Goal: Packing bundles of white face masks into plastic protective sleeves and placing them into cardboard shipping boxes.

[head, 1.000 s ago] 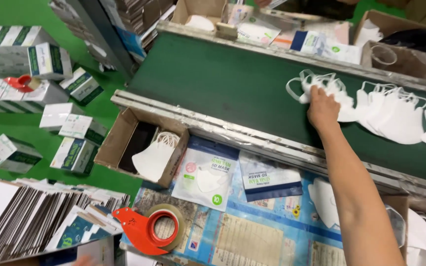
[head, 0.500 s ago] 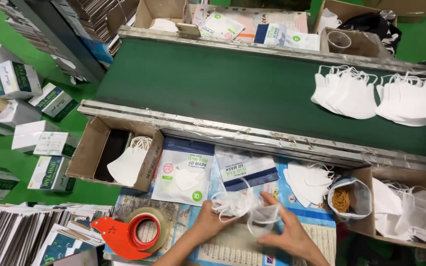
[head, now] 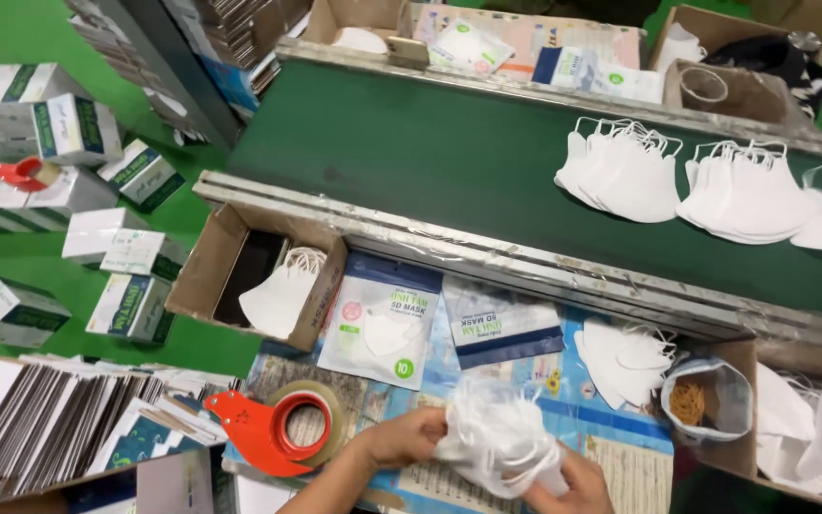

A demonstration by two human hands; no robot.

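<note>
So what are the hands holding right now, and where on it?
Both hold a bunch of white masks: left hand at its left edge, right hand under its lower right.

1 head camera looks steeply down, close over the worktable (head: 611, 447).

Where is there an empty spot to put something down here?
The widest bare patch is the left part of the green conveyor belt, left of the mask stacks. The worktable is crowded: a tape dispenser, mask packets, loose masks and both hands, left hand and right hand, bunching masks.
</note>
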